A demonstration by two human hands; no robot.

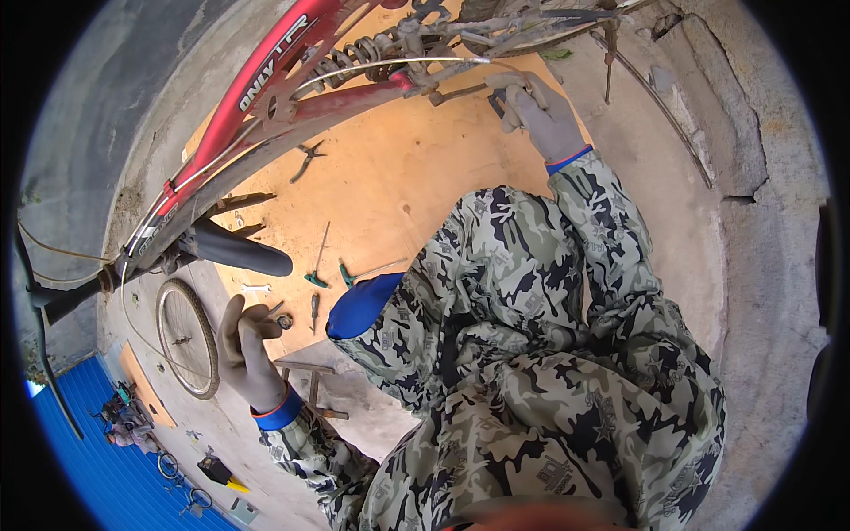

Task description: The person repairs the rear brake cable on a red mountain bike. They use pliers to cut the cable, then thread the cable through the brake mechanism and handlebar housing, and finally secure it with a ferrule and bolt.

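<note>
Where the right hand (544, 115) stands, at the far edge of the board (425, 168), its gloved fingers are bent narrow around a dark block (498, 103), close to the end of a crank (456, 94) on the red bicycle (232, 119). The block's exact fit to the crank cannot be made out. The bicycle slants across the upper left, partly over the board, with its coil spring (341, 64) near the top and its black saddle (243, 249) projecting toward the tools.

The left hand (251, 361), also gloved, is raised well apart from the right, fingers bent. A small dark round part (284, 321) shows just beside its fingertips; whether they hold it cannot be told.

On the board lie pliers (306, 163), a wrench (257, 288), a screwdriver (314, 311) and two green-handled tools, one (317, 279) upright in view, the other (347, 274) slanted. A loose wheel (212, 354) is positioned left of the left hand. Both sleeves are camouflage cloth with blue cuffs.
</note>
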